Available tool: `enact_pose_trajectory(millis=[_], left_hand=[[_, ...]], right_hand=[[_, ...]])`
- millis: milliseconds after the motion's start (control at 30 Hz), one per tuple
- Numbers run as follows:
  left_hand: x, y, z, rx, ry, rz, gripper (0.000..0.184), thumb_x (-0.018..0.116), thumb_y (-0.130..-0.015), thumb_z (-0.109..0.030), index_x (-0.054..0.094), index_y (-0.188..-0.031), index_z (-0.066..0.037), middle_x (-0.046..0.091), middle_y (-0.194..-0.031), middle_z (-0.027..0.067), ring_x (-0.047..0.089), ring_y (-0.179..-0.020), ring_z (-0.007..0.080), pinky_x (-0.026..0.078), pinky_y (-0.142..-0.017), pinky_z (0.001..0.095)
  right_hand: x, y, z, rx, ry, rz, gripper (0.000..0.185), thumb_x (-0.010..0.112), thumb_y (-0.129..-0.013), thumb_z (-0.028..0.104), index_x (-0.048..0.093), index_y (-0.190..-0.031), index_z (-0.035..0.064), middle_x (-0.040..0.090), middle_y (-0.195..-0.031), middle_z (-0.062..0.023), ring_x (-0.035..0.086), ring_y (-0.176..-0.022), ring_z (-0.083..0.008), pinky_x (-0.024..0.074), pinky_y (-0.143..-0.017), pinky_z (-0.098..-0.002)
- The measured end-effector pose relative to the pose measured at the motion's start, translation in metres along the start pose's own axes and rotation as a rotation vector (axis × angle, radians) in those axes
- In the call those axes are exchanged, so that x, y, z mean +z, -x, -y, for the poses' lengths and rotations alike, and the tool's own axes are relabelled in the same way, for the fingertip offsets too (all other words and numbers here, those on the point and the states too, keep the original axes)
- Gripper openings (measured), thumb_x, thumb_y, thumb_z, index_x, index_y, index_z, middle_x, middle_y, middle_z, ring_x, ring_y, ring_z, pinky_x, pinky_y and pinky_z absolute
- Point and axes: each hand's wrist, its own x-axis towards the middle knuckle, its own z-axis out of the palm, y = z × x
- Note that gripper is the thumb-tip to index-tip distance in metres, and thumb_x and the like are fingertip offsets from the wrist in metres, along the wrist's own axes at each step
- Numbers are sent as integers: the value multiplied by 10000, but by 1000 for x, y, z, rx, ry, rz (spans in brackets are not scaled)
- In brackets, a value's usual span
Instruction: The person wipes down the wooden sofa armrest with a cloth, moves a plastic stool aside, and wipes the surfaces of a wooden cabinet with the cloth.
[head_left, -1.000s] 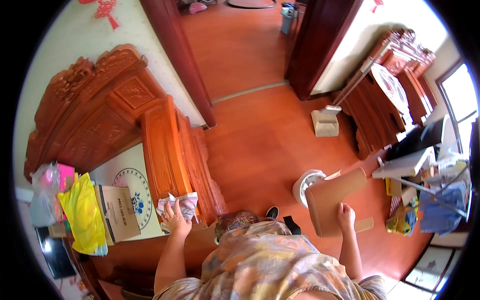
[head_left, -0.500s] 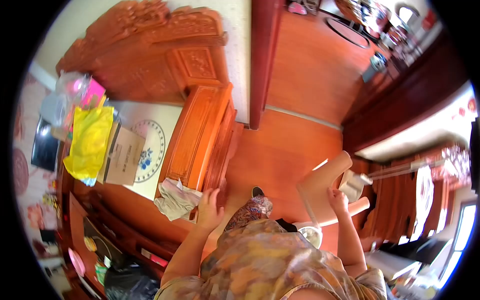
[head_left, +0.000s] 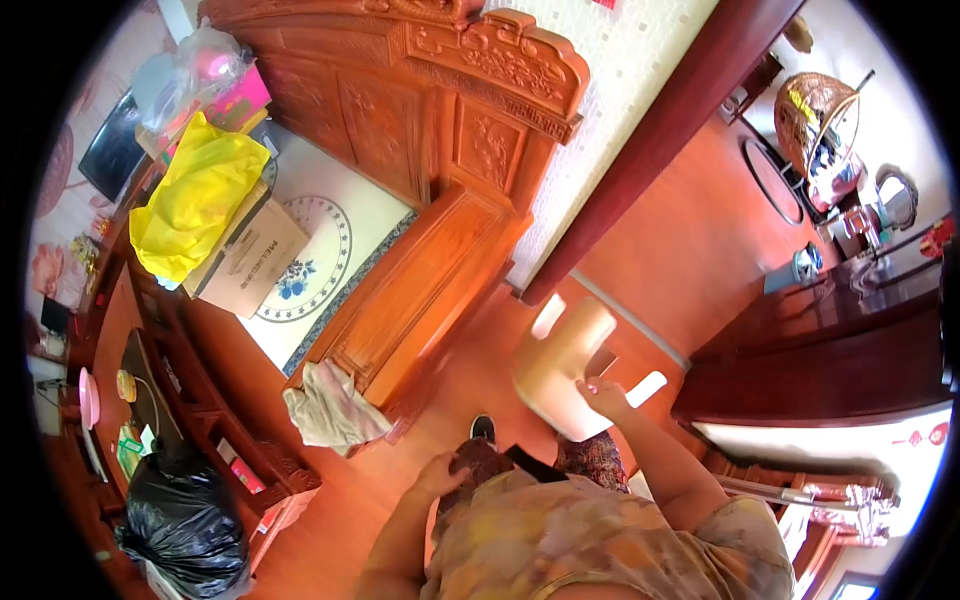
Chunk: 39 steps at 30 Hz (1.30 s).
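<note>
My right hand [head_left: 604, 399] is closed on the edge of a beige plastic stool [head_left: 556, 362], which is tilted in front of my legs, its legs pointing up and to the right. My left hand [head_left: 438, 476] hangs beside my knee with nothing in it, its fingers loosely apart. Nearest to that hand, a pale cloth [head_left: 332, 408] drapes over the end of a carved wooden bench [head_left: 425, 300].
On the bench seat a cardboard box [head_left: 262, 262] stands beneath a yellow bag [head_left: 195, 200]. A black garbage bag [head_left: 185, 525] sits at lower left. Right of the doorway post [head_left: 650, 150] is a dark wooden cabinet [head_left: 800, 355].
The view has turned to the right. The stool has come from my right side round to the front of my legs, along with my right hand. My left hand has lowered away from the cloth.
</note>
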Motion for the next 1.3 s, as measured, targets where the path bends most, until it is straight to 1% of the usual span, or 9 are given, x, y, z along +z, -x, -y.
enact_pose_trajectory(millis=[167,267,467,600,800,867,933,1033,1300], left_hand=[[71,-30,1,-63,90,38,580,693,-636,-418,562,-1036,-20,575,-1015,209,550,-955,348,444,-829,395],[107,-19,-44,-286,67,-224,466,714,-643,-368,579,-937,-32,575,-990,190,537,-957,341,438,-820,406],[208,-6,-121,-100,47,-720,172,631,-770,-143,505,-818,-37,586,-855,153,555,-867,316,443,-709,402],[219,10,-176,-619,444,-637,147,625,-781,-160,531,-826,-56,603,-700,96,586,-654,278,461,-608,349],[292,35,-128,-238,1163,-58,156,621,-796,-180,612,-845,-32,605,-719,47,554,-673,130,453,-627,267],[237,9,-141,-509,720,63,156,601,-792,-241,643,-848,-101,623,-682,111,609,-660,209,476,-618,319],[205,-17,-134,-489,489,-322,116,581,-771,-212,618,-778,-102,608,-648,115,600,-643,278,481,-581,376],[213,-61,-74,-230,121,-760,141,590,-721,-156,593,-845,-89,582,-870,131,539,-859,313,425,-807,411],[206,-142,15,-427,-78,-901,187,588,-704,-135,568,-873,-56,554,-966,119,497,-968,312,323,-929,426]], right_hand=[[16,-70,4,-149,-36,149,481,435,-824,500,614,-904,60,614,-897,-181,579,-886,-336,452,-791,-389],[51,-123,-18,-255,23,300,508,397,-832,523,607,-975,83,606,-950,-185,569,-924,-342,440,-814,-380],[79,-155,-41,-247,130,565,545,319,-862,503,582,-1043,61,577,-1045,-187,531,-995,-359,399,-873,-393],[112,-170,-72,-278,241,597,549,263,-878,467,575,-1046,47,574,-1064,-180,530,-1009,-349,336,-916,-477],[138,-159,-77,-333,360,425,508,234,-890,451,596,-931,97,619,-970,-132,582,-905,-305,302,-793,-567],[153,-165,-82,-361,429,426,495,236,-892,445,593,-900,101,625,-953,-113,587,-879,-301,312,-769,-542],[167,-178,-86,-399,481,407,485,239,-894,439,589,-868,104,631,-936,-94,591,-854,-297,323,-746,-516],[193,-198,-99,-429,499,562,486,242,-893,425,606,-923,104,623,-957,-131,586,-887,-305,307,-793,-554],[293,-251,-166,-96,296,1194,578,383,-842,527,587,-1068,36,598,-1057,-166,557,-1009,-257,372,-912,-368]])
